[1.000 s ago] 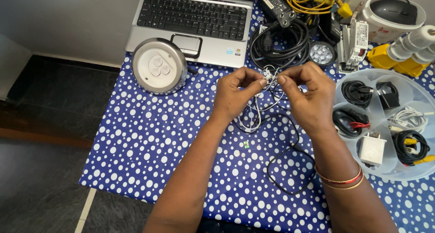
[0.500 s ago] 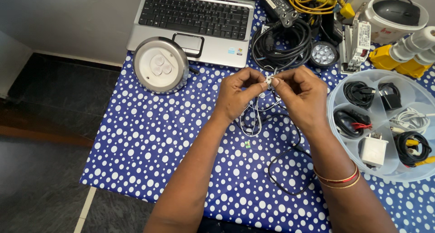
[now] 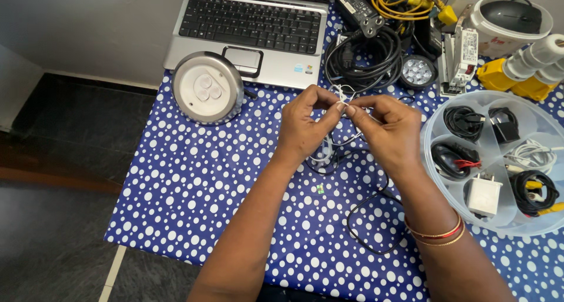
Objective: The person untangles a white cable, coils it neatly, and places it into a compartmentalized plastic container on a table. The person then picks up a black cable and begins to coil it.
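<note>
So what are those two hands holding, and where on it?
A thin white cable, pinched by left hand and right hand at its upper end; the rest hangs down.

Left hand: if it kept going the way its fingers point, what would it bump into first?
The left hand points right, so it would first meet the right hand; their fingertips already nearly touch around the white cable.

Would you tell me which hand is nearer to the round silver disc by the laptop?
Left. The left hand is just right of the round silver disc; the right hand lies farther right, beyond it, both pinching the white cable.
</note>
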